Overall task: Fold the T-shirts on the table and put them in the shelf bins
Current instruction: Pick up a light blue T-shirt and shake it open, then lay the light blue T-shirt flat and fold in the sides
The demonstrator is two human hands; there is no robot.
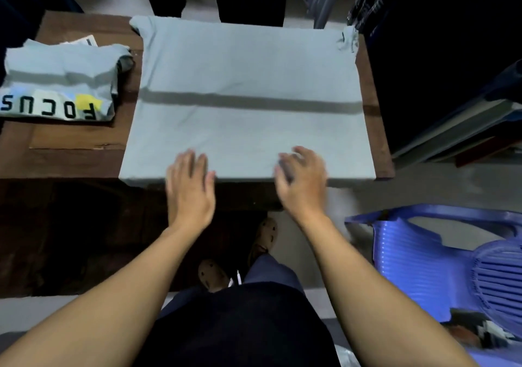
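My left hand [189, 180] lies flat, fingers straight, on the near hem of a pale grey-blue cloth T-shirt [248, 98] spread across the brown wooden desk [70, 152]. My right hand [302, 177], blurred, fingers loosely extended and gripping nothing, sits on the same edge. A folded grey T-shirt printed FOCUS [59, 84] rests far left.

Motion blur smears the fingers of the person's right hand [302, 174] at the near hem of the spread pale grey-blue T-shirt [248, 98], so it is unclear whether they pinch the cloth. The shirt hides most of the dark wooden table [70, 163]. At far left, the folded pale-blue printed T-shirt [56, 84] is cut by the frame edge and covers most of a white paper [86, 40]. The blue plastic chair [423, 268], near right, runs out of frame.
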